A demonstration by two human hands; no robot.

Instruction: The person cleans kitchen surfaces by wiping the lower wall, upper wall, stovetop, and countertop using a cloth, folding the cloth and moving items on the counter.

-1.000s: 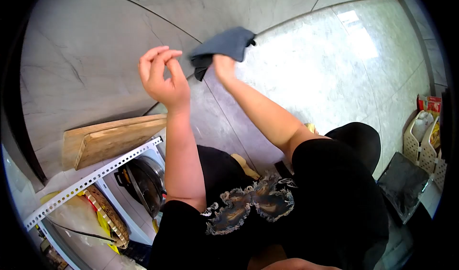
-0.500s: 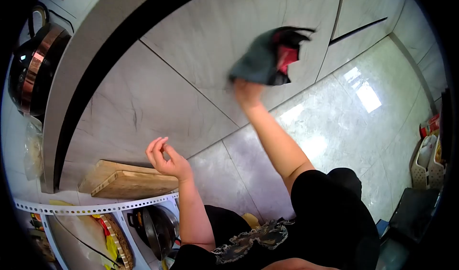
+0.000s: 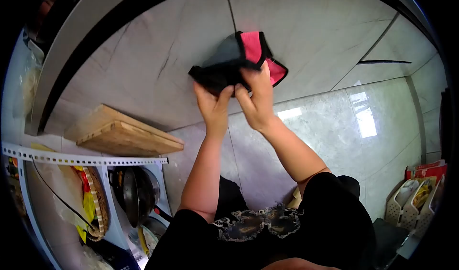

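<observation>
A grey and pink cloth with black edging is bunched up in front of the pale marbled cabinet fronts. My left hand grips its lower left edge, thumb on the near side and fingers tucked behind the dark fabric. Close beside it, my right hand pinches the black part near the pink panel. Its fingertips are partly blurred and hidden by the folds. Both thumbs nearly meet at the cloth's lower edge.
Wooden cutting boards lean at the left beside a perforated metal shelf rack. A dark pan and a woven basket sit on the rack. White plastic baskets stand on the shiny tiled floor at right.
My left hand, empty before, has come up and taken hold of the cloth. My right hand has brought the cloth lower and between both hands. The view has shifted right.
</observation>
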